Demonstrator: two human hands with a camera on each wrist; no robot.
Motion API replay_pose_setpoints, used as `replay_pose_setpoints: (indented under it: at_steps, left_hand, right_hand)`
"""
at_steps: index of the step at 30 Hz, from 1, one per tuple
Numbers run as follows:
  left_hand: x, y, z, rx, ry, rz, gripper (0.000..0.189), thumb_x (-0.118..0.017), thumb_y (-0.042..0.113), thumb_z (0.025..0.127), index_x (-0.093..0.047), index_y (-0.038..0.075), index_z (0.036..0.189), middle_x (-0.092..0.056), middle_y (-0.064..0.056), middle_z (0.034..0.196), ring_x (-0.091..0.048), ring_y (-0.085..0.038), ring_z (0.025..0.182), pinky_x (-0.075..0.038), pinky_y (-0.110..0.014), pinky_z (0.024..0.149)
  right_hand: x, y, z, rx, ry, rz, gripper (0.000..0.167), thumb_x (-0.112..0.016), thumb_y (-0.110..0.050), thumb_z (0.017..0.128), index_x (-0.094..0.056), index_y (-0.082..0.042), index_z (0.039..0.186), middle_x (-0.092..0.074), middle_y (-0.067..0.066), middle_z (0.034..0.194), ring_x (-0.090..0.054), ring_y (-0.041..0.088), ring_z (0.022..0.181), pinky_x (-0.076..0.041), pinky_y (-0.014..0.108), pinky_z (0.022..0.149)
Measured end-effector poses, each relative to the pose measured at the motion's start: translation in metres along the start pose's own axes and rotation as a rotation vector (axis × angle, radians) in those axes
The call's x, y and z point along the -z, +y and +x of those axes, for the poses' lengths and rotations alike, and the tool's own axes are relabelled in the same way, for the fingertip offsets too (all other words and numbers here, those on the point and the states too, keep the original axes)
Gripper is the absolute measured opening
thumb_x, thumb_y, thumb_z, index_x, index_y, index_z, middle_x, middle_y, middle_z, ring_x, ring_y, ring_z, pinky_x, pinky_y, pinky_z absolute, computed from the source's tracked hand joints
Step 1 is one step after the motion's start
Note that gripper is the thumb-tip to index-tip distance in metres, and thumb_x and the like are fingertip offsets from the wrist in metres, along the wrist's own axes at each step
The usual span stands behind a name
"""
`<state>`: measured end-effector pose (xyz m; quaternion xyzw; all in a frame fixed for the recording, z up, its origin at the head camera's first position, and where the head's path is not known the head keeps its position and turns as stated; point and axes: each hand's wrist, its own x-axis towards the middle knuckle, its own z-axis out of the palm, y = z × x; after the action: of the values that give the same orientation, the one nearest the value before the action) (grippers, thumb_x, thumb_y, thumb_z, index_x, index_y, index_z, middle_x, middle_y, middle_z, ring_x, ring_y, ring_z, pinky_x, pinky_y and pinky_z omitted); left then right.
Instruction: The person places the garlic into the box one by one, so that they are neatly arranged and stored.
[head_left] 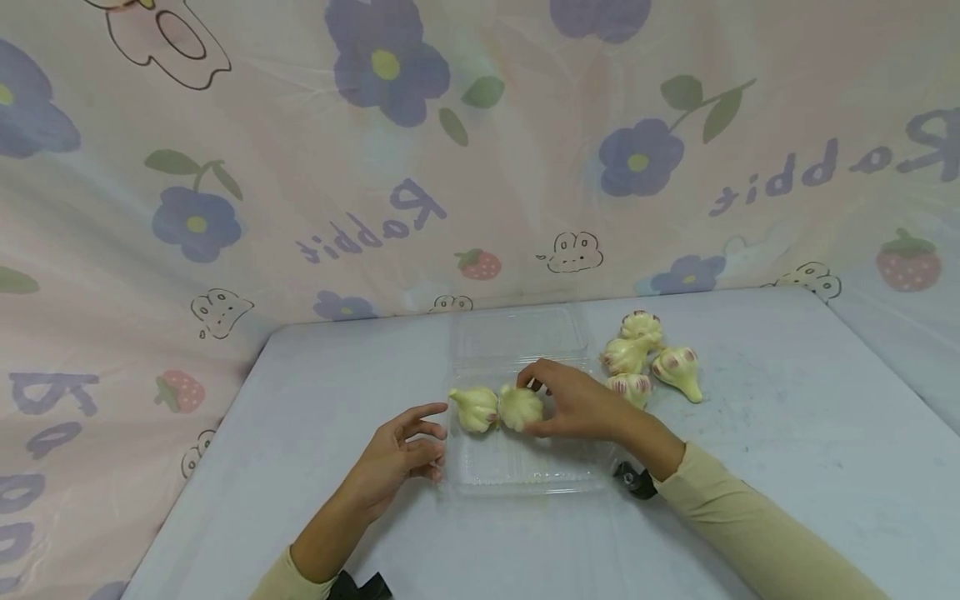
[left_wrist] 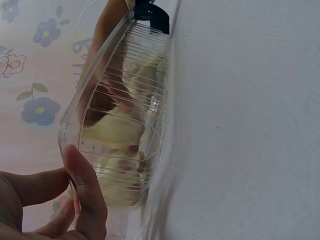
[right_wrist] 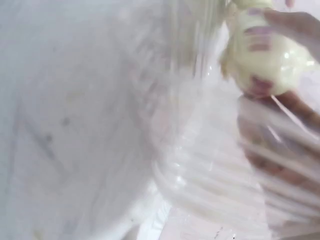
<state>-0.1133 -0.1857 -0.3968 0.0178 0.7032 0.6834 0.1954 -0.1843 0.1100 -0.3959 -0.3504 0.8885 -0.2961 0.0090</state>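
A clear plastic container (head_left: 517, 468) lies with its lid folded back on the table. My left hand (head_left: 396, 460) is at its left side, and in the left wrist view the fingers (left_wrist: 85, 187) hold the rim. My right hand (head_left: 573, 404) reaches over the container and grips a pale garlic bulb (head_left: 521, 408). Purple streaks show on this bulb in the right wrist view, with fingers on opposite sides of it. Touching it or nearly so, a second garlic bulb (head_left: 474, 410) sits in the container's left part, its stem pointing left.
Right of the container, several garlic bulbs (head_left: 678, 371) lie in a loose group. The container's lid (head_left: 517, 333) extends toward the back. A patterned cloth (head_left: 517, 183) hangs behind the white table (head_left: 810, 467). A black wrist device (head_left: 635, 481) is beneath my right wrist.
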Motion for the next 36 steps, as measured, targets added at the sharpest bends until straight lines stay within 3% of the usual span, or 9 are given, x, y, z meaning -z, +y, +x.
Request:
replay_pose_setpoints:
  at_steps: [14,28,36]
  left_hand:
    - [0.0042,-0.0001,0.0028,-0.025,-0.022,0.018,0.062,-0.063,0.0,0.092,-0.04,0.004,0.149,-0.052,-0.007,0.111,-0.061,-0.013,0.08,-0.06,-0.025,0.067]
    - [0.0027,-0.0023,0.0033,-0.02,-0.032,0.016,0.062,-0.064,0.0,0.092,-0.04,0.004,0.149,-0.051,-0.008,0.112,-0.06,-0.013,0.08,-0.06,-0.024,0.067]
    - [0.0044,-0.003,0.0042,-0.021,-0.034,0.018,0.063,-0.065,0.001,0.092,-0.039,0.004,0.15,-0.052,-0.007,0.112,-0.061,-0.013,0.08,-0.06,-0.025,0.068]
  right_hand:
    - [-0.0021,-0.0044,-0.0008,-0.044,-0.008,-0.058,0.054,-0.086,-0.033,0.077,-0.061,-0.017,0.122,-0.064,-0.001,0.118,-0.064,0.017,0.107,-0.056,0.037,0.09]
    - [-0.0018,-0.0032,-0.0074,-0.023,-0.019,-0.073,0.059,-0.084,-0.034,0.079,-0.061,-0.014,0.13,-0.063,0.002,0.126,-0.065,0.019,0.108,-0.056,0.039,0.091]
    - [-0.0012,-0.0044,-0.0047,-0.012,-0.009,-0.076,0.05,-0.082,-0.032,0.081,-0.064,-0.015,0.125,-0.065,0.001,0.122,-0.066,0.018,0.105,-0.057,0.037,0.089]
